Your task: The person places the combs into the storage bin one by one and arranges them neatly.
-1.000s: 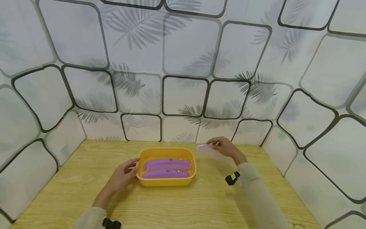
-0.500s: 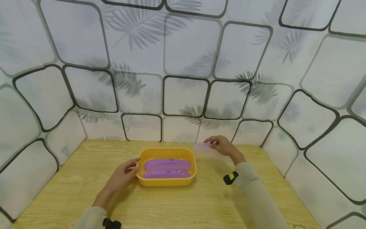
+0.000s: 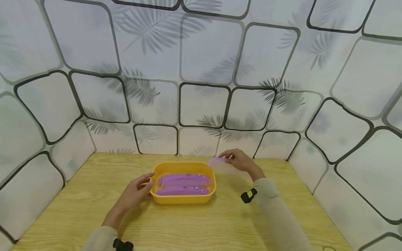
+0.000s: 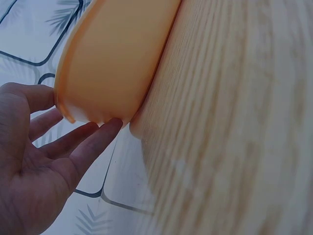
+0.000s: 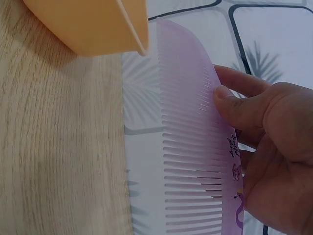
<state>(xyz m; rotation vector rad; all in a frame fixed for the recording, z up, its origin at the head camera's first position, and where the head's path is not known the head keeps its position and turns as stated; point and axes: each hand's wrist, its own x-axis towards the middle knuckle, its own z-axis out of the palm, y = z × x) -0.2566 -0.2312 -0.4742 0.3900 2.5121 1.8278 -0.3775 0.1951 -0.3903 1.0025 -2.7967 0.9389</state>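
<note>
My right hand (image 3: 239, 161) pinches a translucent pale-purple comb (image 5: 190, 117) along its spine, thumb on one face. The comb's teeth point down, and a small printed design shows near its spine. In the head view, its leading end overlaps the right rim of a yellow plastic basin (image 3: 182, 199). Inside the basin lie two purple combs, the back comb (image 3: 183, 180) and the front comb (image 3: 182, 191), side by side lengthwise. At the basin's left end, my left hand (image 3: 133, 193) rests its spread fingertips (image 4: 113, 126) against the outside wall and rim.
The basin stands on a light wood-grain table (image 3: 185, 226). Behind and to both sides rises a pale wall covering (image 3: 207, 52) with dark rounded outlines and leaf prints. Each wrist carries a small black camera (image 3: 249, 195).
My right hand has moved a little left with the comb, bringing its end from beside the basin to the right rim. The left hand and basin have stayed in place.
</note>
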